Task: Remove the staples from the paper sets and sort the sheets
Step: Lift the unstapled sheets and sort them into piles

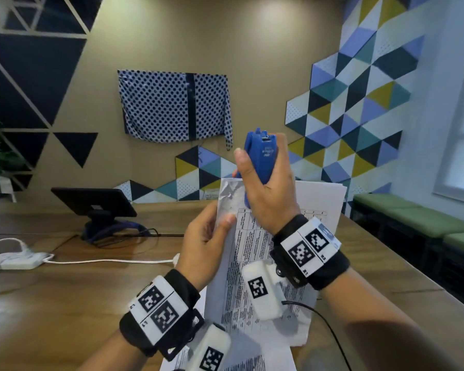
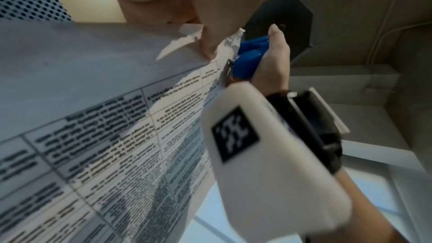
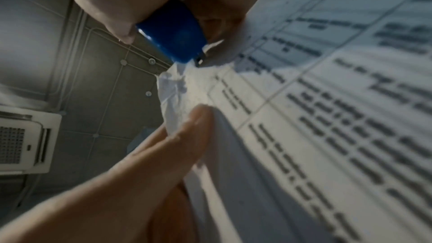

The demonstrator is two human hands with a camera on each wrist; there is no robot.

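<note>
My left hand [image 1: 206, 236] pinches the crumpled top corner of a stapled paper set [image 1: 255, 263], thumb pressed on the front, holding it upright in the air above the wooden surface [image 1: 65, 290]. The set is white sheets printed with a ruled table full of small black text; the print is too blurred for me to read. The corner is creased and wrinkled, with a torn edge showing in the wrist views. My right hand [image 1: 265, 188] is wrapped around a blue plastic staple remover [image 1: 261, 159], fingers and thumb clenched on its body, its lower end pressed to that corner just beside my left thumb. In the left wrist view a small metal tip sticks out of the blue body against the paper edge. The remover carries a pale printed label; I make out what looks like "office", nothing more. I count one staple remover and one set in my grasp. More printed sheets [image 1: 252, 362] lie flat on the surface under my wrists; their number I cannot tell.
</note>
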